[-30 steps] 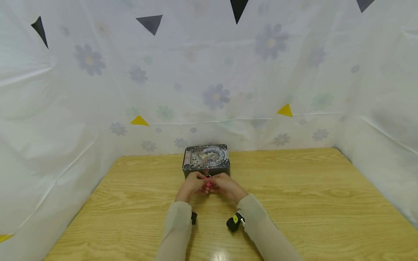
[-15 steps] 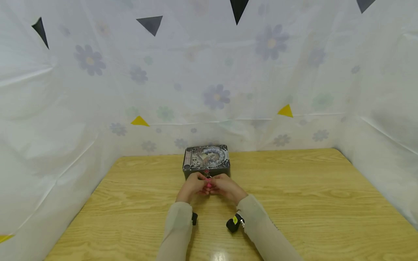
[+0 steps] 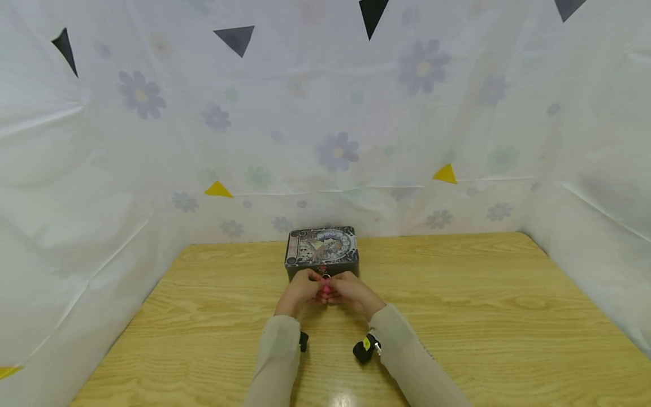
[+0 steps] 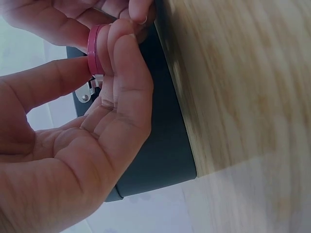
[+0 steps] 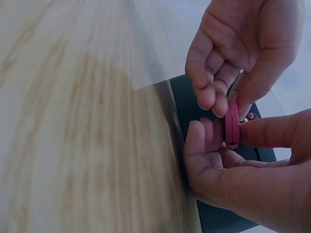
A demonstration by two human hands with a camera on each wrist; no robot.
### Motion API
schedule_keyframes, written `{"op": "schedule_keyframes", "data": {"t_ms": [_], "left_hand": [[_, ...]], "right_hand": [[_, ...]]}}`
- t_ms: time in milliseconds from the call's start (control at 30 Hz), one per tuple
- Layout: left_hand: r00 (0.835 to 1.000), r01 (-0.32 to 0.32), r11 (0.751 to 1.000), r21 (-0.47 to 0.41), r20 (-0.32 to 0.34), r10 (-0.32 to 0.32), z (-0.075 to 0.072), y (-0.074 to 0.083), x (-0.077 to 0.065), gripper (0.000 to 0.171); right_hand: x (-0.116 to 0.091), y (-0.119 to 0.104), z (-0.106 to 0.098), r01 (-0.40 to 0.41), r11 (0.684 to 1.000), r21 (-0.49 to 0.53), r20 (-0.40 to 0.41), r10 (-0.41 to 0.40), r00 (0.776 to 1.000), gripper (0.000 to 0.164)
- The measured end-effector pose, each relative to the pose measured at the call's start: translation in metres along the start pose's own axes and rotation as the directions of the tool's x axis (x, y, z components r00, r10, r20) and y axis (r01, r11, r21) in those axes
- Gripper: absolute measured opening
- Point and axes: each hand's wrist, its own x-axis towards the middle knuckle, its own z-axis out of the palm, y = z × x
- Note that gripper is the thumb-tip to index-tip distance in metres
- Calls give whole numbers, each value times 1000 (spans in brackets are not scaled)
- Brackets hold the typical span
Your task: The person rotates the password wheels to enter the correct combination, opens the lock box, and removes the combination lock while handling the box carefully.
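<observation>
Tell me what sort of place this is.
Probably a makeshift recording booth: white flower-printed sheeting encloses a wooden table at the back and both sides, dark and yellow triangles mark the sheeting, and a black device sits at the person's right wrist.

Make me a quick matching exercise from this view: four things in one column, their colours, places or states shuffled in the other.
1. pink piece
2. box
3. table
4. right sleeve

A. wood-grained, under the box
B. plain pale beige
C. dark, decorated on top
D. pinched by the left hand and right hand

Pairs: 1-D, 2-C, 3-A, 4-B
</observation>
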Motion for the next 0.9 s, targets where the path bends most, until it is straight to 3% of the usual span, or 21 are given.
{"op": "schedule_keyframes", "data": {"t_ms": [233, 900], "left_hand": [[1000, 3, 1000, -22, -2, -3, 1, 0, 1, 5], [1000, 1, 1000, 7, 1, -1, 0, 0, 0, 8]], "right_hand": [[-2, -3, -2, 8, 1000, -4, 1, -8, 1000, 26], [-1, -1, 0, 1, 1000, -15, 5, -1, 1000, 20]]}}
